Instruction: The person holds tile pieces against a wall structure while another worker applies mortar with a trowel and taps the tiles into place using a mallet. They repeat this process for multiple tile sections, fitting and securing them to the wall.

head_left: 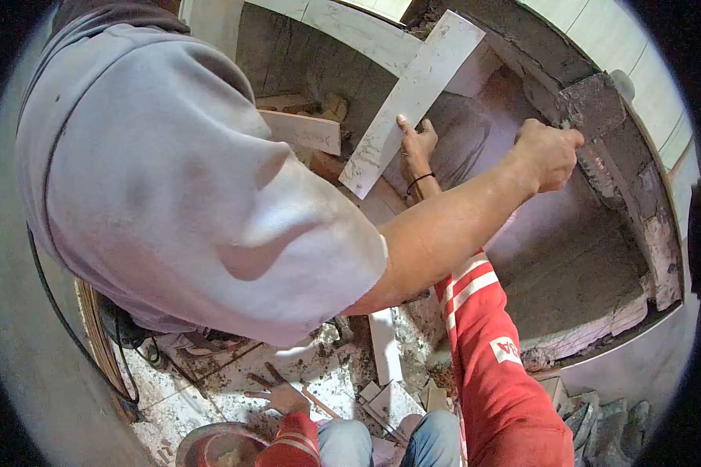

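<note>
White tile strip (413,101): leans on the grey mortar wall (568,257), long axis slanting from lower left to upper right.
Right hand (417,145): red-sleeved, fingers straight and unclenched, flat against the strip's lower right edge.
Left hand (285,398): fingers spread, resting on the rubble-strewn floor (327,373), well apart from the strip.
Co-worker's hand (549,152): fisted at the mortar ledge.

Dressed in a red long-sleeved top (491,366), barred with white stripes (467,284) well back from the right hand (417,144), stamped with a white badge (505,349) farther back still. Ringed by a thin black band (419,180) just behind that hand. Striped again at the cuff (292,436) behind the left hand (284,398). Clad below in blue jeans (350,444).
</note>
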`<state>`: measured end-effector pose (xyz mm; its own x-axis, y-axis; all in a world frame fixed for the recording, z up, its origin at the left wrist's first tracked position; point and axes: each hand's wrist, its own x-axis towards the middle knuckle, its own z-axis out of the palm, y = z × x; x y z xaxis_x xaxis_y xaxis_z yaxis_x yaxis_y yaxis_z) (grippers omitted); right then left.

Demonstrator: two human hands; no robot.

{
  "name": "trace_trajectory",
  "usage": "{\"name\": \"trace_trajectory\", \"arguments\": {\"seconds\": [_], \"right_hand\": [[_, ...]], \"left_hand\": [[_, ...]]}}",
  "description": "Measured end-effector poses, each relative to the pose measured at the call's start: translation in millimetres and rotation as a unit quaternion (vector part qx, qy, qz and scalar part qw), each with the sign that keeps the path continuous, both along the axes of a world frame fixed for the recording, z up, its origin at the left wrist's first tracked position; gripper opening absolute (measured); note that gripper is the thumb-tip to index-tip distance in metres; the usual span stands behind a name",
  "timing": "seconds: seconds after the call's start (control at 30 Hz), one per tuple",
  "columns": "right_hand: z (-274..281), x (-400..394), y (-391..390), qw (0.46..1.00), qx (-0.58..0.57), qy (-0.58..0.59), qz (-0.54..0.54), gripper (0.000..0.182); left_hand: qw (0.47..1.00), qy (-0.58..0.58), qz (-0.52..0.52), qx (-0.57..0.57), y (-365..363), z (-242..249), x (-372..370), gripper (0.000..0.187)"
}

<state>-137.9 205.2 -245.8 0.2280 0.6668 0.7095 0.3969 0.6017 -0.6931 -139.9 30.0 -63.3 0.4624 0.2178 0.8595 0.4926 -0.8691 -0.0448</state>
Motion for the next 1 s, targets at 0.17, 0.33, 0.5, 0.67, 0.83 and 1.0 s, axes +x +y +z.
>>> {"name": "trace_trajectory", "arguments": {"seconds": [0.17,0.33,0.5,0.67,0.83,1.0], "right_hand": [[-15.8,27.0,33.2,0.999,-0.038,-0.003,-0.020,0.041],[-17.2,27.5,18.8,0.956,-0.102,-0.150,-0.231,0.059],[-38.8,31.8,7.3,0.990,-0.134,0.032,0.035,0.064],[-23.9,28.5,12.9,0.992,-0.118,0.028,0.023,0.062],[-13.9,29.1,19.4,0.993,-0.111,0.027,0.013,0.059],[-31.8,31.7,1.8,0.988,-0.149,0.033,0.018,0.057]], "left_hand": [[0.998,0.016,0.041,-0.043,18.8,4.5,-7.8,0.022],[0.999,-0.010,0.009,-0.037,70.2,-2.1,-36.8,0.021],[0.573,-0.027,0.514,-0.638,-250.7,-434.0,-124.2,0.043],[0.416,0.034,0.559,-0.716,-296.3,-506.3,-118.1,0.079],[0.390,0.079,0.595,-0.698,-301.5,-533.0,-115.5,0.116],[0.401,0.006,0.551,-0.732,-301.8,-514.0,-126.2,0.122]]}}
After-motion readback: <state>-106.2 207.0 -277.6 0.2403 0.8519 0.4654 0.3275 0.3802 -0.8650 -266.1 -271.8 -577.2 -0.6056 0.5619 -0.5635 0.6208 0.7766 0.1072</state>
